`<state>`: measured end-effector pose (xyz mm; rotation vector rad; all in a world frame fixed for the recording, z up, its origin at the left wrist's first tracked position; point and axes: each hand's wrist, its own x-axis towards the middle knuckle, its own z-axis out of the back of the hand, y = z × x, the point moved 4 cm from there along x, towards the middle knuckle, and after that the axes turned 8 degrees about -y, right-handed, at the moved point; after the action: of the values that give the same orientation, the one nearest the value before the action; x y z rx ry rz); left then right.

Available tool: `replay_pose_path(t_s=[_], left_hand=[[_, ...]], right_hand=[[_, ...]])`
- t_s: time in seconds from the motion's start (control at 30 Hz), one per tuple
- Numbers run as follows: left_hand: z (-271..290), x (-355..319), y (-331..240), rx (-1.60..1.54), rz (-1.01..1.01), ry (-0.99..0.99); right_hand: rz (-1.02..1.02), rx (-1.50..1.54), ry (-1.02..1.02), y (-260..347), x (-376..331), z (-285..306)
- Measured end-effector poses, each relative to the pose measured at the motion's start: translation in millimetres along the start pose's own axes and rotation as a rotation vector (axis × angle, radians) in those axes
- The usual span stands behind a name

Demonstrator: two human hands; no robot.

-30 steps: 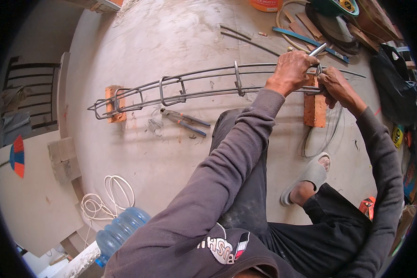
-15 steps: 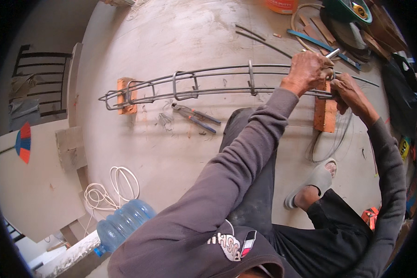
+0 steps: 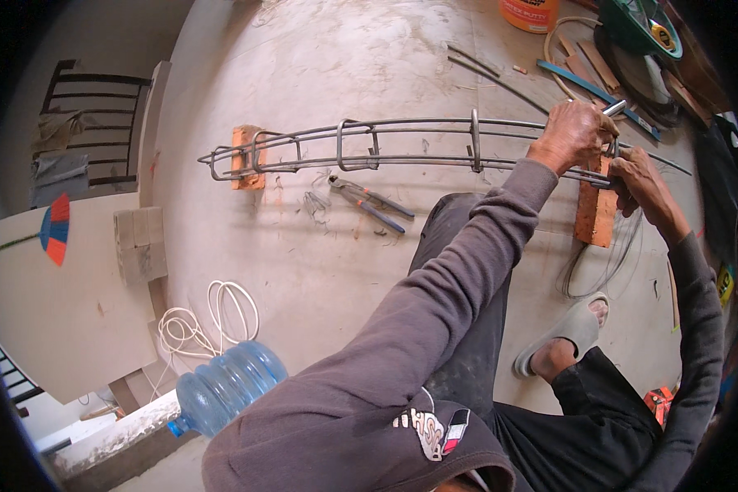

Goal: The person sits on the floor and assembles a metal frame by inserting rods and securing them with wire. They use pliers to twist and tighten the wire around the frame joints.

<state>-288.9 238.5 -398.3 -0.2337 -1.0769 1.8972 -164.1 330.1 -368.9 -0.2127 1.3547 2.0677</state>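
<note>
A long rebar cage (image 3: 402,163) of thin bars and square stirrups lies across two orange bricks, the left brick (image 3: 246,175) and the right brick (image 3: 594,217). At the cage's right end my left hand (image 3: 578,134) is closed round a silver metal tool (image 3: 615,108), whose rounded end sticks out beyond the fist; the rest is hidden. Close beside it, my right hand (image 3: 644,184) has its fingers curled on a stirrup (image 3: 613,148) at the bars. Pincers (image 3: 369,201) with dark and orange handles lie on the floor before the cage.
Loose wire (image 3: 607,271) lies by the right brick, near my sandalled foot (image 3: 566,332). Loose bars (image 3: 500,79), a blue strip (image 3: 590,88) and an orange bucket (image 3: 529,15) are at the back right. A blue water bottle (image 3: 231,387) and white cable (image 3: 184,332) lie lower left.
The whole scene has shifted right and slightly down in the picture as the view moved. Both hands keep the same places at the cage's right end.
</note>
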Motion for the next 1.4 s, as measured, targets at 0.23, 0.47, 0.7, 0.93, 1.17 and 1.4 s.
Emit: replay_pose_path(t_s=[0.23,0.47,0.7,0.93,1.17,1.4], left_hand=[[-4.8,1.7,-0.5,0.044,-0.012,0.025],[-1.5,-0.9,1.5,0.041,-0.068,-0.002],[-17.5,5.2,7.7,-0.023,-0.162,-0.077],[-5.8,2.1,2.9,0.046,-0.116,-0.039],[-6.8,-1.0,4.0,0.052,-0.145,-0.061],[-1.7,-0.4,2.1,0.092,-0.146,-0.078]], right_hand=[[-0.02,-0.029,-0.013,3.4,-1.6,0.4],[0.018,-0.032,-0.032,4.0,-2.3,-3.2],[0.233,0.026,-0.056,-9.3,-3.3,15.4],[-0.087,-0.266,0.107,-26.3,-11.2,32.4],[-0.045,-0.552,0.593,-62.3,-38.5,-38.1],[0.427,-0.803,0.638,-77.6,-57.8,-80.7]])
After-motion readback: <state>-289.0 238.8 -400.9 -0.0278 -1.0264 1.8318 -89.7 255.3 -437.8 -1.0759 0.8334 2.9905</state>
